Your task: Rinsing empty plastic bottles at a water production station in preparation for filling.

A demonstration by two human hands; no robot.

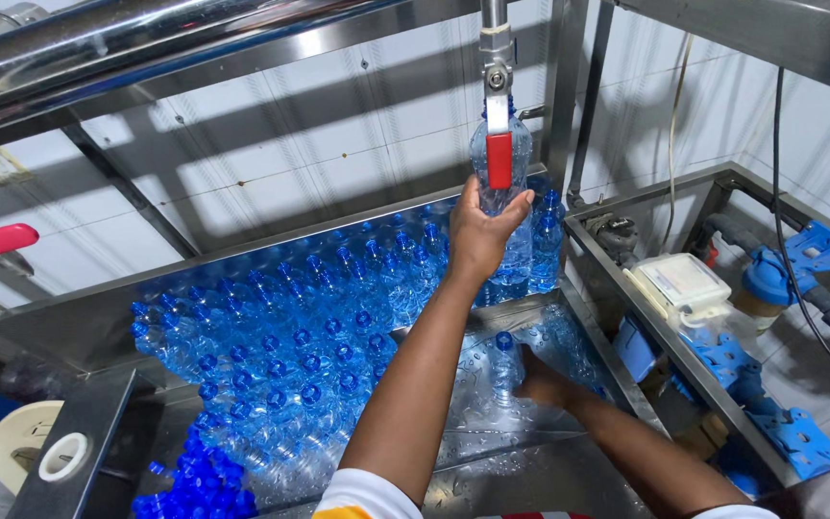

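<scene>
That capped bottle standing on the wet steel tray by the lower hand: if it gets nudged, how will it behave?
The capped bottle stands tall and narrow, so it probably tips easily. The steel tray is beaded with water, so it may also slide, and its clear plastic wall is likely slick to grip. The right hand sits at its base; the left hand holds another bottle under the valve.

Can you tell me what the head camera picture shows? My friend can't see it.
The left hand holds a clear bottle up under a tap with a red handle. The right hand grips a blue-capped bottle on a wet steel tray crowded with capped bottles.
</scene>
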